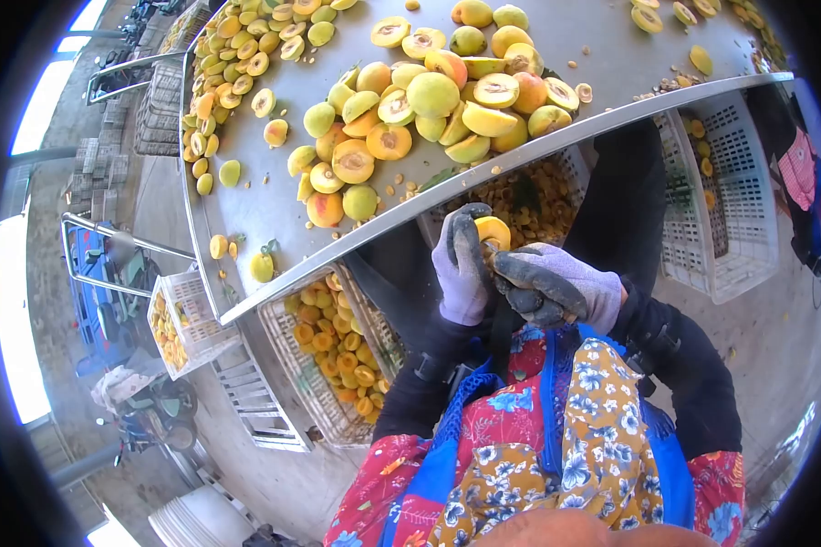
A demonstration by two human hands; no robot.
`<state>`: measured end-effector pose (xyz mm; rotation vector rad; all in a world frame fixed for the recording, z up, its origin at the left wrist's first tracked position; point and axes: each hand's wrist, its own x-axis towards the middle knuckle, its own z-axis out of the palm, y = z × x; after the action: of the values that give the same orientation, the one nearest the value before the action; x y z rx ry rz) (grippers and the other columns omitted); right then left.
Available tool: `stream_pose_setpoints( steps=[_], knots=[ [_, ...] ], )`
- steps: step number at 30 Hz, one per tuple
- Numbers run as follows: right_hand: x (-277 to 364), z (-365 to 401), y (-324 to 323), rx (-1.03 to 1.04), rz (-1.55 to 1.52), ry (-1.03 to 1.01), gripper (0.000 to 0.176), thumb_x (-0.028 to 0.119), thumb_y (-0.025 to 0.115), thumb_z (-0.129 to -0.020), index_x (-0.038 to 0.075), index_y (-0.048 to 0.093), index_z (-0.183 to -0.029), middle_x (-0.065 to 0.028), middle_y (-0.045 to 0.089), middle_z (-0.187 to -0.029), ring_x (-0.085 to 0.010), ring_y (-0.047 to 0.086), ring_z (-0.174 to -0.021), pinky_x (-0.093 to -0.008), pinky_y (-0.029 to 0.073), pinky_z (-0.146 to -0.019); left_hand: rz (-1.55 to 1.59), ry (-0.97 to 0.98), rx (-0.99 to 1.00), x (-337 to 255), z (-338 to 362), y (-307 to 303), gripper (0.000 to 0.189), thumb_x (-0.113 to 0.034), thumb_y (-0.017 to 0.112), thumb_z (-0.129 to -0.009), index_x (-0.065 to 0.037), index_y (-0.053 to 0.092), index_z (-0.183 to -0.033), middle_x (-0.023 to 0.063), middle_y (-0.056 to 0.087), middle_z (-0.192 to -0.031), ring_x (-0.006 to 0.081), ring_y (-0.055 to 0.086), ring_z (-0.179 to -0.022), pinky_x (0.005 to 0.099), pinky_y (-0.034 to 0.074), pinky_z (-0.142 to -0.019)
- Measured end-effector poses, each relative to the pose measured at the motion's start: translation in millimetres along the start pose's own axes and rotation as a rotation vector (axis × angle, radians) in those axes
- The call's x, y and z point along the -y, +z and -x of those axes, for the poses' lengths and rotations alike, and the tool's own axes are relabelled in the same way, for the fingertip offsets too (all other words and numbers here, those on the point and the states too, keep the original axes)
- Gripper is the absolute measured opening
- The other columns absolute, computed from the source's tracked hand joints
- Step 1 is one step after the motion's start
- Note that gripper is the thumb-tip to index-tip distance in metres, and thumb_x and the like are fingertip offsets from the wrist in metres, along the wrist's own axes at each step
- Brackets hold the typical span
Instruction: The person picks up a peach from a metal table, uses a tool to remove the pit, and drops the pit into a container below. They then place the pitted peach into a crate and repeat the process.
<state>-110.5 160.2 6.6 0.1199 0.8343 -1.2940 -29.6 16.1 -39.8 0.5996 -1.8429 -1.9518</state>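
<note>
My left hand (463, 264), in a lilac glove with a dark grey palm, is closed around a yellow apricot half (493, 230) in front of my body. Pressed close beside it is my right hand (556, 284), gloved alike, its fingers curled into a fist near the fruit's lower edge. Whatever the right hand grips is hidden by its fingers. Beyond both hands, a pile of whole and halved apricots (433, 98) lies on the metal table (274, 196).
Below the table edge, a crate holds pits and scraps (531, 202). A crate of apricot halves (342, 351) stands to the left, with a smaller white crate (192, 324) farther out. Another white crate (725, 201) is at the right. More halves (233, 55) cover the table's left side.
</note>
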Motion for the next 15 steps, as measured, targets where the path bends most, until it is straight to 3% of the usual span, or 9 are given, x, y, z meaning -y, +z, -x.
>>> stream_pose_setpoints(
  steps=[3, 9, 10, 12, 15],
  knots=[
    [2, 2, 2, 0.064, -0.175, -0.01, 0.032, 0.042, 0.056, -0.101, 0.013, 0.057, -0.088, 0.0049, 0.048, -0.063, -0.0051, 0.043, -0.045, -0.0204, 0.032, -0.04, 0.084, 0.113, -0.157, 17, 2, 9, 0.044, -0.039, 0.044, -0.107, 0.001, 0.059, -0.116, 0.0085, 0.067, -0.099, 0.0147, 0.063, -0.09, 0.0283, 0.051, -0.083],
    [8, 5, 14, -0.155, 0.006, -0.194, 0.033, 0.041, 0.058, -0.101, 0.008, 0.058, -0.096, 0.0027, 0.046, -0.061, -0.0053, 0.038, -0.041, -0.02, 0.031, -0.037, 0.396, -0.156, -0.183, 26, 1, 8, 0.051, -0.046, 0.033, -0.108, -0.001, 0.055, -0.117, 0.0105, 0.065, -0.104, 0.0176, 0.063, -0.095, 0.0327, 0.052, -0.084],
    [8, 9, 13, -0.19, 0.014, -0.201, 0.033, 0.04, 0.058, -0.101, 0.007, 0.059, -0.097, 0.0025, 0.046, -0.06, -0.0053, 0.037, -0.04, -0.0201, 0.03, -0.036, 0.569, -0.21, -0.121, 25, 1, 0, 0.042, -0.038, 0.041, -0.107, 0.0, 0.054, -0.122, 0.0104, 0.063, -0.109, 0.0179, 0.063, -0.099, 0.033, 0.053, -0.086],
    [7, 18, 6, -0.201, -0.111, -0.226, 0.032, 0.039, 0.057, -0.101, 0.007, 0.059, -0.101, 0.0022, 0.045, -0.06, -0.005, 0.037, -0.04, -0.0197, 0.03, -0.037, 0.259, -0.067, -0.099, 13, 8, -8, 0.036, -0.029, 0.048, -0.105, 0.001, 0.052, -0.124, 0.0109, 0.062, -0.113, 0.0186, 0.062, -0.102, 0.0328, 0.053, -0.088],
    [1, 21, -16, -0.185, -0.252, -0.22, 0.032, 0.038, 0.054, -0.103, 0.007, 0.058, -0.111, 0.0009, 0.047, -0.062, -0.0046, 0.037, -0.04, -0.0193, 0.031, -0.037, 0.244, -0.051, -0.115, 11, 20, -44, 0.036, -0.024, 0.051, -0.104, 0.001, 0.05, -0.129, 0.0125, 0.058, -0.119, 0.0219, 0.06, -0.106, 0.0342, 0.054, -0.089]
  ],
)
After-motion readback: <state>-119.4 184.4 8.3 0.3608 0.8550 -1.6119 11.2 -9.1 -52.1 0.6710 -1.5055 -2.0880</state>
